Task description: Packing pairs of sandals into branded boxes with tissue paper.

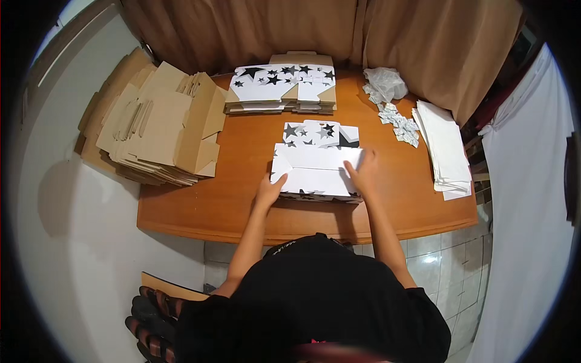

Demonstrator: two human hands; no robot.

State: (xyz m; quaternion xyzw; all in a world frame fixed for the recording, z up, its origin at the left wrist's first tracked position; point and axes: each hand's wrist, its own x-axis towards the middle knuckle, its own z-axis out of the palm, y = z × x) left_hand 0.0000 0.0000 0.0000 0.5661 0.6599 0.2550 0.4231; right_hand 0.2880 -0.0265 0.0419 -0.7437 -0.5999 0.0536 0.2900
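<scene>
In front of me on the wooden table sits a cardboard box (318,181), plain white on the upward side and printed with black and grey stars on its outer faces. A star-printed flap (311,132) rises along its far edge. My left hand (268,192) grips the near left corner, thumb on the white surface and fingers hidden along the side. At the right side my right hand (364,173) holds the box too, its thumb on the white face and its fingers around the outer edge.
Flat star-printed cardboard pieces (272,85) are stacked at the back. Brown cardboard blanks (163,127) lean in a large pile at left. White sheets (442,145), small white packets (399,124) and a clear plastic bag (387,83) lie at right. Brown curtains (242,30) hang behind the table (242,227).
</scene>
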